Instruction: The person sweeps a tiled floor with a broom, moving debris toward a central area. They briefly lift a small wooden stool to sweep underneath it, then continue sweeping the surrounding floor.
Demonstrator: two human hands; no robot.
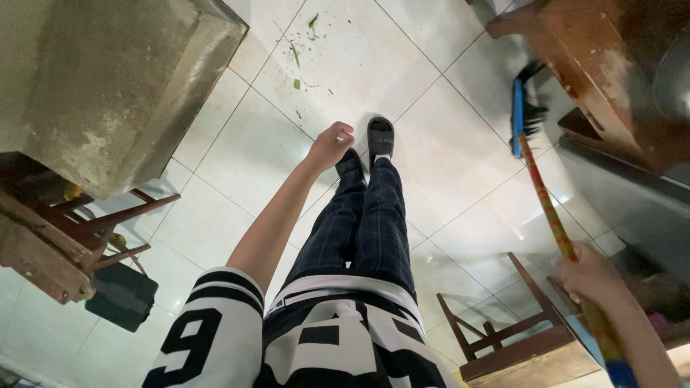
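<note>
White tiled floor [445, 165], green leaf scraps [302, 43] scattered far ahead. Concrete block [108, 86] at left above a wooden stool [79, 230]; dark box [121, 296] under it, contents not visible. Second wooden stool [517, 345] lower right. Broom [540, 179]: blue head with dark bristles on the floor beside the wooden cabinet [596, 65], striped handle running back to right hand [593, 276], fingers clamped around it. Left hand [329, 146] hangs forward, arm straight, fingers curled together in a loose fist, holding nothing.

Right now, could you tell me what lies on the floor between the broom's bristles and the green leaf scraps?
In the head view, only bare white tiled floor lies between the broom in the right hand and the leaf scraps.
</note>
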